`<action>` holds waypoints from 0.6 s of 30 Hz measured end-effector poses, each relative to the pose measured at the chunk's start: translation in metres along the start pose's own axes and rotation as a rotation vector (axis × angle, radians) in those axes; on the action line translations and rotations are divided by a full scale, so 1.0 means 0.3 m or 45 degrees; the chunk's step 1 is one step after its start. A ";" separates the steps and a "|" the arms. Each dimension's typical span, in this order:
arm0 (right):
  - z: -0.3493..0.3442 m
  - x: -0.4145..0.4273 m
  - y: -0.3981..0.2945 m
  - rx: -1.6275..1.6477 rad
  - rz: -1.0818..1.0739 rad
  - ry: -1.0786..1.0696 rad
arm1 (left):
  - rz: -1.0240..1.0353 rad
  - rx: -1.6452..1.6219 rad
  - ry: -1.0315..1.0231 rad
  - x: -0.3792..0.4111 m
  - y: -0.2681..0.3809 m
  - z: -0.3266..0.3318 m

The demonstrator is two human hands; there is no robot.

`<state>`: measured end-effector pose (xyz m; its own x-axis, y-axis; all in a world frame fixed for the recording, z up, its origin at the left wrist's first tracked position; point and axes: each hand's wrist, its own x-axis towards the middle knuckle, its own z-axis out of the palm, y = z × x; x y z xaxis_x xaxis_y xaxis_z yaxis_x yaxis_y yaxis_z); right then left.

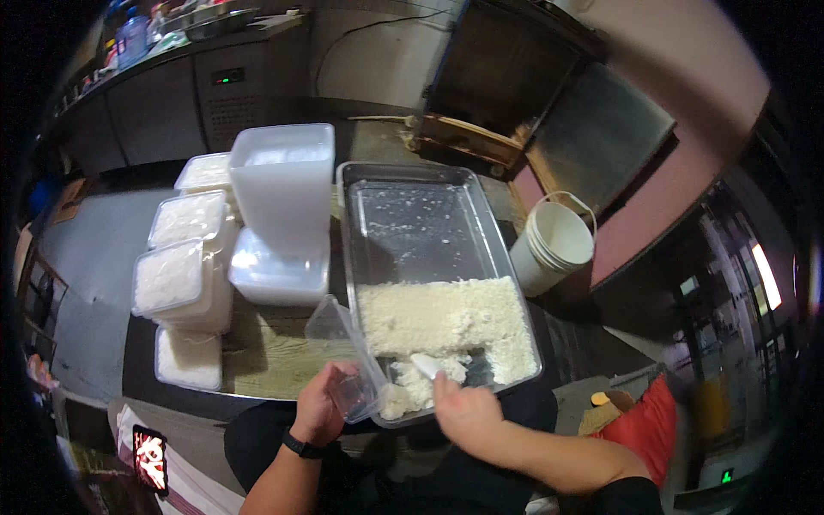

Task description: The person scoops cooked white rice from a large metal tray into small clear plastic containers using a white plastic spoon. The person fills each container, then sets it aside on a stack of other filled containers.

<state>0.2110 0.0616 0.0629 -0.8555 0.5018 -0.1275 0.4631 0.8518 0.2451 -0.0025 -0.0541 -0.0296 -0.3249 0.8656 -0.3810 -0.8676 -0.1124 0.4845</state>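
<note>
My left hand [326,404], with a dark band at the wrist, holds a clear plastic container [360,386] tilted against the near left edge of a metal tray [418,225]. My right hand [470,409] grips a white spatula-like scoop [426,365], its blade down in loose white grains. The white grainy food [425,315], which looks like cooked rice, covers the near half of the tray. A bare patch of metal shows near the right hand. Thin scraps of grain stick to the tray's far half. A small clump of grain sits at the container's lip.
Left of the tray stand filled, stacked plastic tubs [170,277], a tall stack of translucent containers [282,187] and a pile of clear lids [280,267]. A white bucket [557,241] is right of the tray. A phone [150,460] lies on cloth at lower left.
</note>
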 end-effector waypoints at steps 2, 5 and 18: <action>0.040 -0.036 -0.059 0.035 -0.041 -0.051 | 0.004 -0.079 -0.021 0.011 -0.013 0.003; -0.023 -0.079 -0.098 0.205 -0.152 -0.004 | 0.034 -0.130 0.027 0.025 -0.035 -0.030; -0.103 -0.050 -0.151 0.173 -0.199 0.005 | 0.065 -0.071 0.011 0.018 -0.045 -0.035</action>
<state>0.1959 0.0108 0.0835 -0.9201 0.3616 -0.1503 0.3513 0.9318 0.0910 0.0037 -0.0530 -0.0464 -0.3722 0.8537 -0.3641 -0.8694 -0.1834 0.4587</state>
